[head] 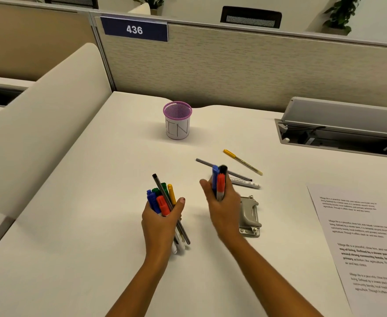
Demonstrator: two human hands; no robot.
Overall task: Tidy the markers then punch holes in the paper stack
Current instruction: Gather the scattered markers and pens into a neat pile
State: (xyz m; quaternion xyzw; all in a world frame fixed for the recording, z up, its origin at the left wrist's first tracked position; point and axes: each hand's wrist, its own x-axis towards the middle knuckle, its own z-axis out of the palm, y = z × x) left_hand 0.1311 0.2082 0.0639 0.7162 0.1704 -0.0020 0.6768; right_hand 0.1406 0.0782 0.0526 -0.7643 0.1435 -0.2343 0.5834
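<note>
You're mid marker-tidy: left hand (162,217) clutching a coloured marker bundle (161,200), right hand (223,204) gripping three more markers (219,181), so probably grab the loose yellow pen (242,161), then fill the far purple mesh cup (177,124).

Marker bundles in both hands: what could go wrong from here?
1. The left hand grips an uneven bundle; the thin grey pen pokes out below and could slip.
2. The right hand holds markers too, yet a yellow pen and others lie loose; grabbing more may spill some.
3. The mesh cup looks light; stuffing everything in at once might tip it.
</note>
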